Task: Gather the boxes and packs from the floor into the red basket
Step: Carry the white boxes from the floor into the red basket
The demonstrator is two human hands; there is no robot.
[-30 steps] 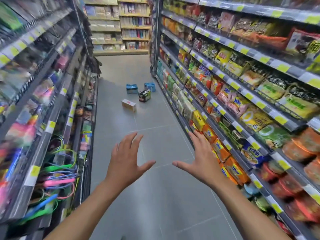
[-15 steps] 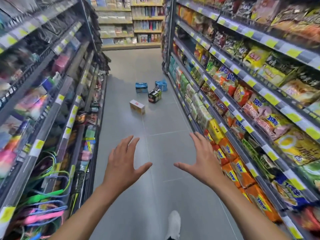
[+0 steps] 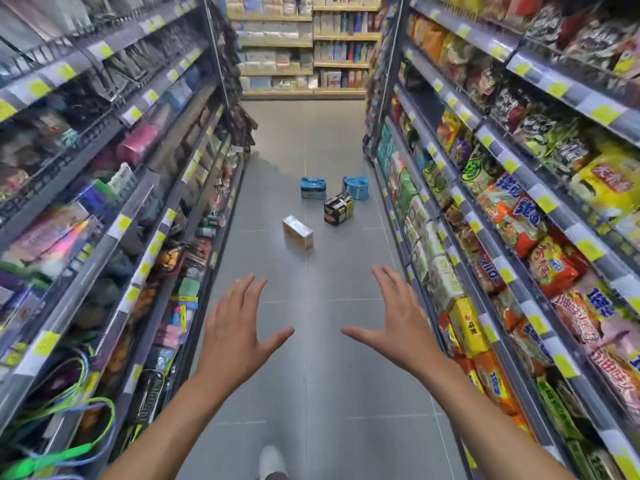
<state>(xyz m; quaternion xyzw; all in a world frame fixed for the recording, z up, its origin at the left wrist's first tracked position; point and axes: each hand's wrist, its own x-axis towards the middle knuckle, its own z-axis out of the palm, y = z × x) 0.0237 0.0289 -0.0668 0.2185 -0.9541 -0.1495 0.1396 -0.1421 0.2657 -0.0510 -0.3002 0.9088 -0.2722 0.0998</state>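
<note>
Ahead on the grey aisle floor lie several packs: a pale yellow-white box nearest me, a black and yellow pack behind it, and two blue packs, one on the left and one on the right. My left hand and my right hand are stretched out in front of me with fingers spread, palms down, holding nothing, well short of the packs. No red basket is in view.
Tall shelves line both sides of the narrow aisle: hanging goods and cables on the left, snack and noodle bags on the right. More shelving closes the far end. A white shoe shows at the bottom.
The view has moved forward along the aisle, so the packs look nearer. Both hands stay outstretched and spread. A white shoe has come into view below.
</note>
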